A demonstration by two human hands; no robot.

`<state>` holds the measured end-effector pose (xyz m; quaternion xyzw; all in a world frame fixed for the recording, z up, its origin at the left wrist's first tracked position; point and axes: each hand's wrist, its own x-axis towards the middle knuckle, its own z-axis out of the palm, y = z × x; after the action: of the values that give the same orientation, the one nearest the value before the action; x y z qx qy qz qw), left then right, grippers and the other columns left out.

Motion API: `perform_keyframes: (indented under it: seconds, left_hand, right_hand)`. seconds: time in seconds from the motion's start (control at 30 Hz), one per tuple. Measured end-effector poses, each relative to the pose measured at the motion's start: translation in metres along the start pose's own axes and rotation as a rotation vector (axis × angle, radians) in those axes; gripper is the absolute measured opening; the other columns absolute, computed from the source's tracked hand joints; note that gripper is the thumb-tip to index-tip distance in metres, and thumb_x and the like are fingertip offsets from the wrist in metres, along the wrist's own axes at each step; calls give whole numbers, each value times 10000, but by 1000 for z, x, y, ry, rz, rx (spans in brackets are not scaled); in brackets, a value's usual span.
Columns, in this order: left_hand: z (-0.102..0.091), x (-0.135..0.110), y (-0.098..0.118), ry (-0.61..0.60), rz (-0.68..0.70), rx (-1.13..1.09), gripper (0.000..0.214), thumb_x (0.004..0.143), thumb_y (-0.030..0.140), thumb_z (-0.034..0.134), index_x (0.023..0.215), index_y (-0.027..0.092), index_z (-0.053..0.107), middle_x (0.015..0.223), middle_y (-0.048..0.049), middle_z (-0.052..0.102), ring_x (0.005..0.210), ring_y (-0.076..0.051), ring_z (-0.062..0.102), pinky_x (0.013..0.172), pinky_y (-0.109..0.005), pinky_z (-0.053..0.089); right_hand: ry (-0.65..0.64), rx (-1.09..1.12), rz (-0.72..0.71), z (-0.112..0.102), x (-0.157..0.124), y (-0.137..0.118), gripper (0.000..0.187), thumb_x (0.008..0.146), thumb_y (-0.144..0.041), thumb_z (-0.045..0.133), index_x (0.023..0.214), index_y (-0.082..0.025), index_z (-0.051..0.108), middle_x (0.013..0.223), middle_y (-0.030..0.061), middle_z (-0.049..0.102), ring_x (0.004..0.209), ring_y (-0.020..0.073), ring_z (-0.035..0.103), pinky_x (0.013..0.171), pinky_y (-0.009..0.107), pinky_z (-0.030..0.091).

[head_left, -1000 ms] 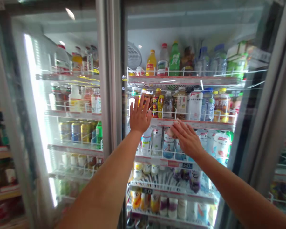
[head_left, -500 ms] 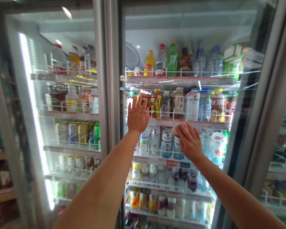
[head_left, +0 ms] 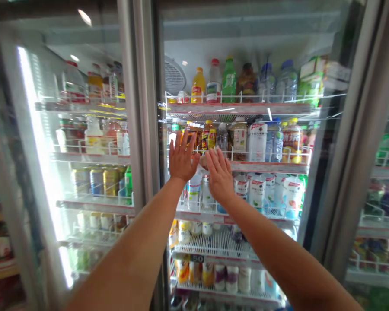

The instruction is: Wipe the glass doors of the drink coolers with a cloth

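My left hand (head_left: 182, 160) lies with spread fingers against the glass door (head_left: 253, 39) of a drinks fridge, holding nothing. Just to its right, my right hand (head_left: 219, 178) presses a crumpled pale cloth (head_left: 203, 162) to the same pane. Most of the cloth is hidden under the fingers, and only its left edge shows. Behind the glass, bottles stand on the shelves, among them a green bottle (head_left: 228, 80) and an orange juice bottle (head_left: 198, 85).
A metal door frame (head_left: 141, 108) runs upright left of my hands, with another fridge door beyond it. The right frame (head_left: 353, 151) bounds this pane. Wire-fronted shelves (head_left: 240, 109) with drinks sit behind the glass. Light reflections cross the pane.
My right hand has slid left and slightly up across the glass with the cloth, close to my left hand. The left hand stays flat on the pane. The view has shifted slightly.
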<state>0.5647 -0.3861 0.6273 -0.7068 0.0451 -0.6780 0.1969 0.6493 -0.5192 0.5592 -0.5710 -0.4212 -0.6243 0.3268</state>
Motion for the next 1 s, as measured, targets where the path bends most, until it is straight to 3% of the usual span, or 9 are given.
perform_keyframes:
  seconds: [0.13, 0.23, 0.3, 0.4, 0.6, 0.83, 1.0]
  left_hand:
    - [2, -2, -7, 26, 12, -13, 573, 1058, 461, 276, 1553, 182, 354, 1628, -92, 270, 1539, -265, 118, 1267, -485, 100]
    - [4, -3, -9, 36, 3, -19, 516, 1065, 376, 284, 1543, 203, 365, 1620, -79, 294, 1539, -251, 129, 1265, -485, 131]
    - [5, -3, -9, 41, 5, -14, 499, 1060, 351, 312, 1533, 205, 377, 1616, -95, 301, 1536, -262, 139, 1256, -507, 150]
    - [5, -3, -7, 81, 20, 0, 460, 1053, 298, 338, 1490, 199, 440, 1589, -130, 340, 1521, -269, 201, 1237, -505, 208]
    - [4, -5, -3, 116, 21, 80, 391, 1043, 339, 411, 1397, 260, 555, 1515, -110, 428, 1457, -261, 318, 1183, -448, 303]
    - [5, -23, 1, 64, -88, 3, 376, 978, 274, 469, 1309, 254, 647, 1260, -115, 580, 1159, -285, 539, 1039, -457, 437]
    - [-7, -43, 31, 94, -129, -82, 406, 1000, 188, 340, 1274, 182, 640, 1309, -124, 577, 1180, -241, 554, 1040, -402, 476]
  right_hand:
    - [-1, 191, 93, 17, 47, -29, 739, 1019, -133, 277, 1579, -256, -190, 1644, 30, 262, 1543, 193, 165, 1229, 458, 278]
    - [-51, 303, 6, 10, 57, -29, 748, 1000, -124, 290, 1595, -222, -153, 1654, 44, 230, 1542, 161, 170, 1232, 412, 285]
    - [-112, 276, -114, -2, 46, -17, 771, 988, -144, 357, 1608, -206, -97, 1663, 39, 197, 1548, 159, 137, 1244, 403, 261]
    - [-138, 62, -234, -22, 15, 16, 753, 1005, -198, 421, 1616, -243, -17, 1649, 9, 238, 1545, 162, 155, 1278, 433, 132]
    - [-138, -251, -179, -48, -42, 80, 692, 1038, -395, 458, 1612, -268, 93, 1626, 11, 295, 1525, 194, 235, 1281, 454, -27]
    - [-51, -276, -32, -41, -70, 74, 626, 1044, -396, 440, 1602, -296, 173, 1625, 17, 297, 1536, 211, 201, 1267, 467, -80]
    - [-49, -261, -45, -39, -70, 72, 643, 1033, -446, 458, 1599, -279, 203, 1618, 25, 315, 1548, 207, 154, 1264, 461, -100]
